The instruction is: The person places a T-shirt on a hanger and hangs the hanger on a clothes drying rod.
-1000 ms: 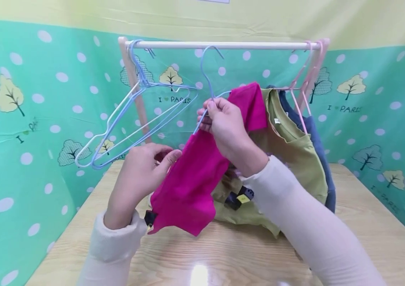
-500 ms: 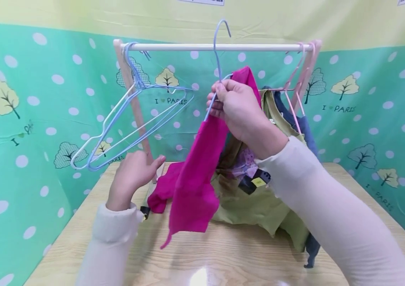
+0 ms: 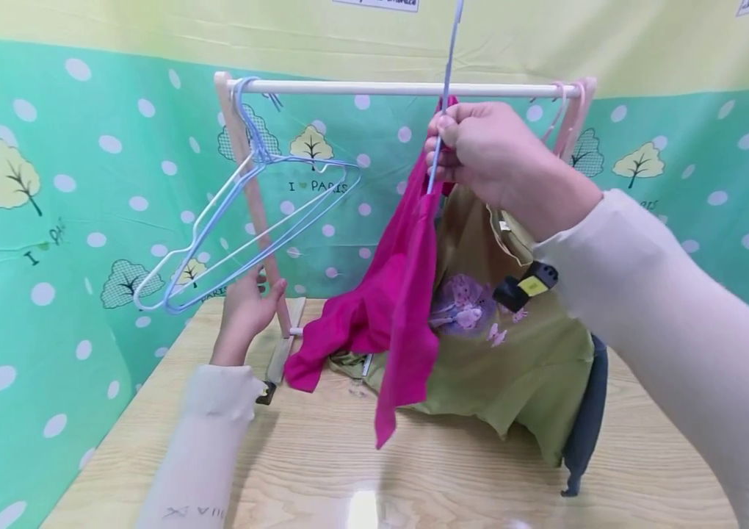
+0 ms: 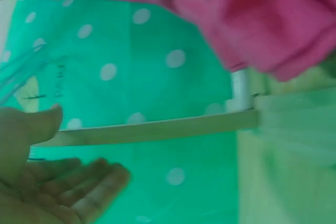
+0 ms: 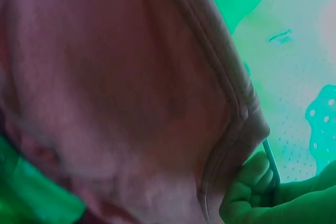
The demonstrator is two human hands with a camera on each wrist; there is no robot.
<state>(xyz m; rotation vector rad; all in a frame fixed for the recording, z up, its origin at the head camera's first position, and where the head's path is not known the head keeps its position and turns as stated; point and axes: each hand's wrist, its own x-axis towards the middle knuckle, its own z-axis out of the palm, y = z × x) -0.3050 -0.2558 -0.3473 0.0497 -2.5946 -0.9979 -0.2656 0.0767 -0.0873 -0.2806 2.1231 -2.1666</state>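
Observation:
My right hand pinches a blue wire hanger just under its hook, raised in front of the rack's bar. The hook's tip lies outside the head view. From this hanger a magenta garment drapes down, seen nearly edge-on. In the right wrist view its cloth fills most of the picture, beside the curled fingers. My left hand is beside the rack's left post, holding nothing. Its fingers are loosely extended and its thumb stands apart in the left wrist view.
A white rail tops the small rack. Blue and white hangers hang at its left end. An olive top with a printed picture and a dark blue garment hang at the right, below pink hangers. The wooden table lies beneath.
My right hand has lifted the hanger and magenta garment up and to the right, turning them edge-on. My left hand has let go of the garment and moved left to the rack's post.

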